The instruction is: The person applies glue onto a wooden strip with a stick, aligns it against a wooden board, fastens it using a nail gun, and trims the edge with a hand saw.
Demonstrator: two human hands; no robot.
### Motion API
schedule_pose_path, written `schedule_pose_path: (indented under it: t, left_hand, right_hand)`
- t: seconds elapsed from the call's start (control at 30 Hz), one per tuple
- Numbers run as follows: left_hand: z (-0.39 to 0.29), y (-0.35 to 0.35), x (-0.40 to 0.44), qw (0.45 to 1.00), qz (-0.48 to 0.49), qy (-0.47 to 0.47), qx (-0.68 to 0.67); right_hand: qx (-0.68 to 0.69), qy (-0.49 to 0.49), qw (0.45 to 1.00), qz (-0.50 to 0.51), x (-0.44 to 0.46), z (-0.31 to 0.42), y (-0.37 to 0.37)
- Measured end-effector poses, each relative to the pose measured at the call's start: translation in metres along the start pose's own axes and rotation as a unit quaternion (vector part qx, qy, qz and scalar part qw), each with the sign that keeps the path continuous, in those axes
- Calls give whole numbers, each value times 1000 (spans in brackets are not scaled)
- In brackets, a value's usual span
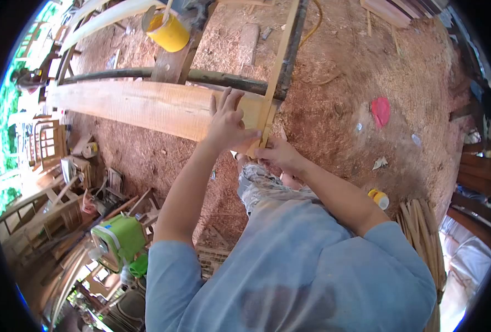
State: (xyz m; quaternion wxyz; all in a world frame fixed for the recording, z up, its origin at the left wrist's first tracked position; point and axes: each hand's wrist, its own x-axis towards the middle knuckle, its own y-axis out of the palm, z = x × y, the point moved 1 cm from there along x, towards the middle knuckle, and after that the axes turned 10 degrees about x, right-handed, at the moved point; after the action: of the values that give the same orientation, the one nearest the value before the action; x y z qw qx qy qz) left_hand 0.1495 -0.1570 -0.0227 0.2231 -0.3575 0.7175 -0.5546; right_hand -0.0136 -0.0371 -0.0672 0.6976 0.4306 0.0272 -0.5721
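Far L of the L fingers, a wooden chair frame [49,141] stood among other furniture pcs; nearer but well below those fingers, on the body side, sat a green box [118,240] w/ a pale strap. The wide board [129,108], pale & flat, ran from far L of the L fingers to directly under them, its R end by both hands. Beyond the board, up & L of the L fingers, a yellow pot [168,34] w/ a stick in it rested on a plank; a dark pole [229,81] lay just past the fingertips, behind the board. L hand [227,123] was on the board near its R end, fingers spread, thumb out toward the narrow strip [268,122], which crossed that end between the two hands. R hand [281,155] was at the strip's near end, fingers pinching it, approx. below & R of the L thumb; fingertip detail too small to tell. Well R of the R fingers, a pink scrap [380,112] lay on the ground, slightly farther out; a yellow-and-white container [379,198] lay nearer the body, w/ a bundle of slats [421,235] just R of it.
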Motion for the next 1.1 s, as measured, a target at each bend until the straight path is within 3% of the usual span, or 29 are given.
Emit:
schedule_pose_path:
  t: [0.13,0.23,0.37,0.4,0.5,0.57,0.63,0.7,0.77,0.83,0.9,0.97,1.0,1.07,1.1]
  left_hand:
    - [0,0,-1,1000,11,-8,-5]
    - [2,4,1,1000,16,-3,3]
    - [-11,1,3,998,42,-20,38]
    - [-13,3,3,998,30,-21,49]
    - [-14,5,4,998,0,-13,60]
    - [-15,-1,5,994,80,-33,68]
    - [-15,0,3,995,74,-30,63]
    - [-15,1,5,996,62,-28,55]
    - [-16,2,2,999,31,-31,28]
    - [-16,3,1,999,21,-29,26]
    - [-16,2,2,999,9,-33,22]
    - [-18,-4,3,997,66,-37,2]
    - [-18,-10,3,997,60,-42,-3]
    - [-17,-17,6,984,171,-35,-41]
    - [-15,-16,7,985,164,-38,-46]
  right_hand:
    - [-86,-30,995,-49,0,-3,6]
    - [-160,25,981,-102,4,-9,6]
    - [-118,-38,985,-117,-3,-5,23]
    - [-203,-3,969,-139,5,-12,13]
    - [-141,-132,977,-92,8,-27,5]
    - [-243,-56,964,-96,9,-25,-17]
    - [-265,58,961,-47,-1,2,-31]
    - [-382,-53,920,-71,-14,40,-49]
    - [-405,-134,884,-190,-22,87,-70]
    - [-356,-154,853,-348,-14,136,-86]
    - [-377,-252,807,-378,17,183,-105]
    - [-362,-424,754,-347,62,228,-105]
    - [-370,-425,752,-342,78,254,-89]
    - [-350,-361,809,-304,111,308,-52]
    - [-358,-363,806,-300,131,335,-35]
